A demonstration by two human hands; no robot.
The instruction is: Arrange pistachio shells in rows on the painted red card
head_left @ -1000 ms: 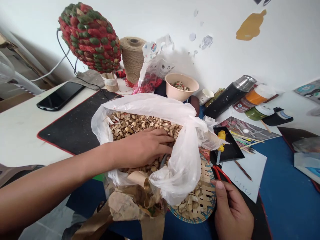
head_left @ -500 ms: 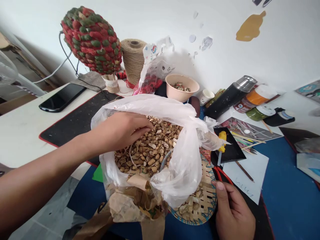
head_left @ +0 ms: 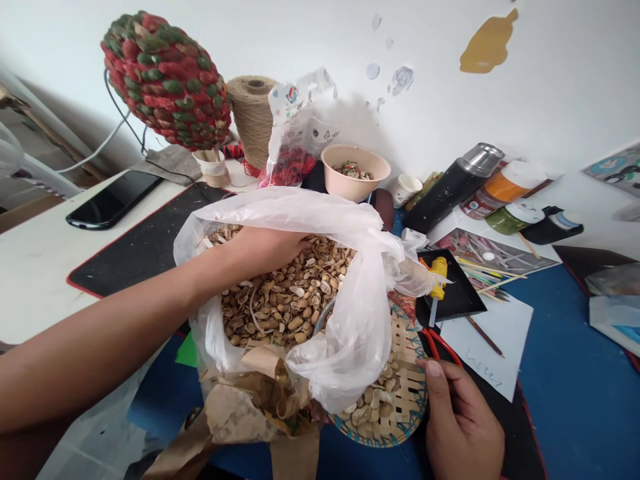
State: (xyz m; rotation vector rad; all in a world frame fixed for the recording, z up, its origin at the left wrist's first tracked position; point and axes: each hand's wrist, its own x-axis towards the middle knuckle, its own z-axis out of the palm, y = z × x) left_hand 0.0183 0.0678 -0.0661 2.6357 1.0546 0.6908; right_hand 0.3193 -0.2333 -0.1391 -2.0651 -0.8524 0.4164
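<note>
A clear plastic bag (head_left: pixel 350 327) full of pistachio shells (head_left: pixel 285 300) stands in front of me, over crumpled brown paper (head_left: pixel 250 413). My left hand (head_left: pixel 263 245) reaches deep into the bag at its far side, its fingers buried in the shells under the plastic rim. My right hand (head_left: pixel 463 427) rests at the right edge of a woven bamboo tray (head_left: pixel 407 393) that carries more shells; its thumb lies along the rim and its fingers are curled under.
A red-and-green shell-covered ball (head_left: pixel 167 77), a twine spool (head_left: pixel 253 117), a pink bowl (head_left: pixel 355 172) and a black flask (head_left: pixel 453 187) stand at the back. A phone (head_left: pixel 113 200) lies left, red-handled pliers (head_left: pixel 440 343), paint jars (head_left: pixel 510 193) and papers right.
My left hand lifted off the middle of the shells and pushed back toward the bag's far rim, digging in. My right hand stayed by the tray.
</note>
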